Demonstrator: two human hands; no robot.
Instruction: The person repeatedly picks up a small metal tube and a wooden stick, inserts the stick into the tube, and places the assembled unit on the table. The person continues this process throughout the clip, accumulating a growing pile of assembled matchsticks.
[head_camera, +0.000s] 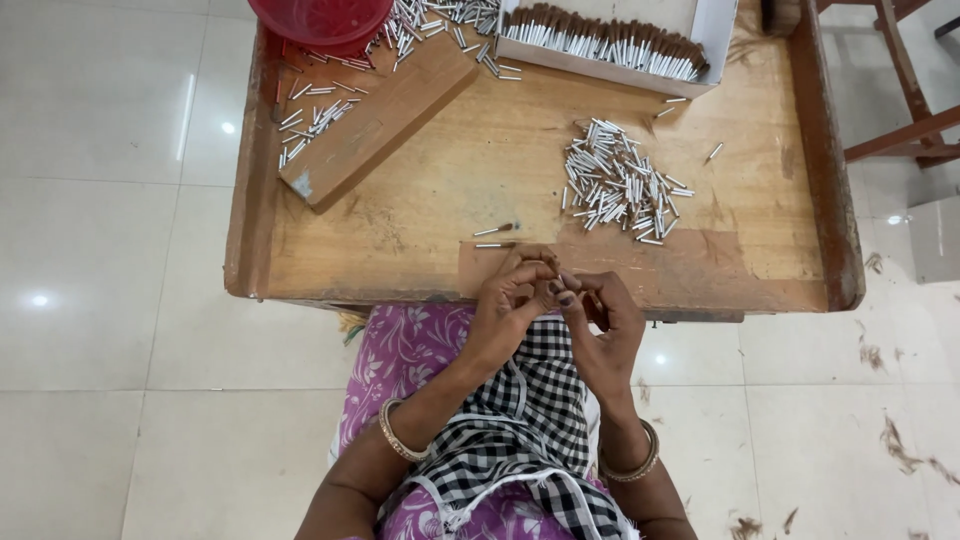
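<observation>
Pinching together at the near edge of the desk (400, 215), the left hand (508, 305) and right hand (600, 315) curl their fingers around something small and dark between them; what it is I cannot tell. A loose pile of metal tubes (620, 185) lies within easy reach, and two finished pieces (495, 235) rest just beyond the fingertips. Filled ones stand packed in a white box (715, 30) farther back.

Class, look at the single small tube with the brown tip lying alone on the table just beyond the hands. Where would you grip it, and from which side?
Pinch the tube from above, across its bare metal middle. It lies flat, roughly crosswise, apart from the pile, so fingertips can likely close over its long sides.
</observation>
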